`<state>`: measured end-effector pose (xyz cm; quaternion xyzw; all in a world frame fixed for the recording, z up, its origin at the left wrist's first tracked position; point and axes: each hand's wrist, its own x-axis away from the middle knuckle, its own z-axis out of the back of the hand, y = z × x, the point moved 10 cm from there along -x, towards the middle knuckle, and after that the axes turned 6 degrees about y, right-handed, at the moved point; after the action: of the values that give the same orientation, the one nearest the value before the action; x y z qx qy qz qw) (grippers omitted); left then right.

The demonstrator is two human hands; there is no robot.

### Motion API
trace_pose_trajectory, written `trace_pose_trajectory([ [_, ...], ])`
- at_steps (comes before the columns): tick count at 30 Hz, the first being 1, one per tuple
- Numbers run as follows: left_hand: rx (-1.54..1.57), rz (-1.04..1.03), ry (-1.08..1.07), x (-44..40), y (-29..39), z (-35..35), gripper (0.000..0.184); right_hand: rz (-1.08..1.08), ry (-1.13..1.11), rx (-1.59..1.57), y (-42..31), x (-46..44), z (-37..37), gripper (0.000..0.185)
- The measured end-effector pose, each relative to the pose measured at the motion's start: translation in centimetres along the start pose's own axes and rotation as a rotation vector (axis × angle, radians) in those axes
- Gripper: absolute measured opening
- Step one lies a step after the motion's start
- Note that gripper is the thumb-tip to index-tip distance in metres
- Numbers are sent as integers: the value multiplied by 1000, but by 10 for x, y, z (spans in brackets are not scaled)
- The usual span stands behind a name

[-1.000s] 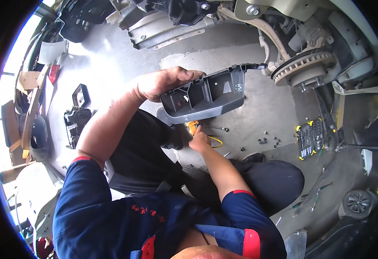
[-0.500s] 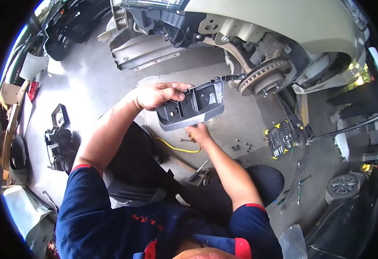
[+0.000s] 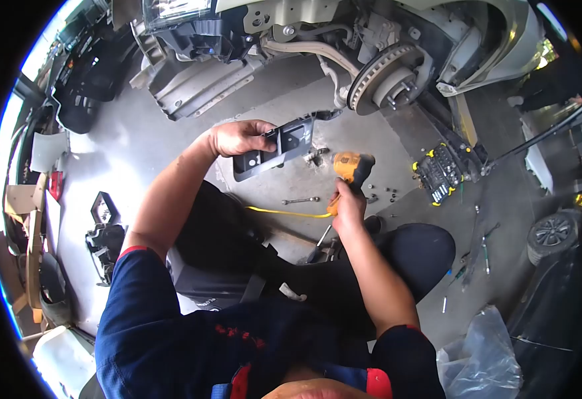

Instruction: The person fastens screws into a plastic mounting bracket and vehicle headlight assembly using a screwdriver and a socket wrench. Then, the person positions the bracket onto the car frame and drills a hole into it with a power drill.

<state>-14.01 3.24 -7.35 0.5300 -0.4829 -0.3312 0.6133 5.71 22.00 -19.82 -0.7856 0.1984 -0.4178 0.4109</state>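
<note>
My left hand (image 3: 243,137) grips a black plastic bracket (image 3: 291,143) by its left end, thumb over the ribbed inner side. The bracket is held up in the air, tilted, its narrow tab pointing toward the brake disc (image 3: 385,78). In my right hand (image 3: 348,207) is an orange and black impact wrench (image 3: 348,165), fingers wrapped round its handle. Its front end lies close to the bracket's right side, apart from it. A yellow hose (image 3: 284,212) runs along the floor to the bottom of the handle.
The raised car's suspension arm (image 3: 314,52) and wheel arch are ahead. A socket set (image 3: 438,174) lies by a jack at right. Nuts, a wrench (image 3: 300,200) and a screwdriver (image 3: 319,245) lie on the floor. A black part (image 3: 103,246) sits at left, a plastic bag (image 3: 483,356) lower right.
My right hand, earlier low behind the bracket, now holds the impact wrench up to its right. The bracket has shifted slightly left and turned more edge-on. The view has moved.
</note>
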Motion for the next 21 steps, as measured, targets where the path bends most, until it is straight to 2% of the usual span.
trace_pose_trajectory([
  [1, 33, 1, 38, 2, 3, -4, 15, -67, 75, -8, 15, -4, 10, 16],
  [3, 102, -1, 78, 12, 9, -15, 19, -152, 82, 27, 41, -5, 22, 13],
  [5, -28, -86, 255, 8, -14, 6, 25, -251, 51, 10, 49, 5, 24, 11],
  [6, -2, 20, 165, 18, 27, -36, 24, -273, 30, 0, 40, 14, 23, 11],
  [8, -28, 1, 94, 27, 57, -68, 22, -277, -75, -4, 19, 23, 17, 14],
  [11, -88, -117, 116, 32, 61, -81, 21, -111, -253, 15, -55, 60, 7, 14],
  [12, 83, -133, 193, 41, 63, -89, 19, -26, -304, -64, -81, 74, 8, 17],
  [15, 167, -333, 159, 57, 84, -116, 50, 188, -532, -168, -132, 124, 33, 14],
  [16, 161, -384, 179, 58, 89, -120, 66, 272, -632, -212, -143, 135, 41, 15],
  [17, 248, -383, 209, 59, 88, -123, 56, 376, -632, -169, -151, 145, 53, 29],
  [19, 100, -193, 356, 50, 89, -114, 36, 532, -551, 67, -176, 161, 69, 44],
  [20, 7, -213, 427, 44, 87, -105, 24, 535, -527, 85, -174, 159, 84, 48],
  [21, -141, -230, 476, 39, 94, -97, 31, 537, -497, 105, -170, 159, 97, 52],
])
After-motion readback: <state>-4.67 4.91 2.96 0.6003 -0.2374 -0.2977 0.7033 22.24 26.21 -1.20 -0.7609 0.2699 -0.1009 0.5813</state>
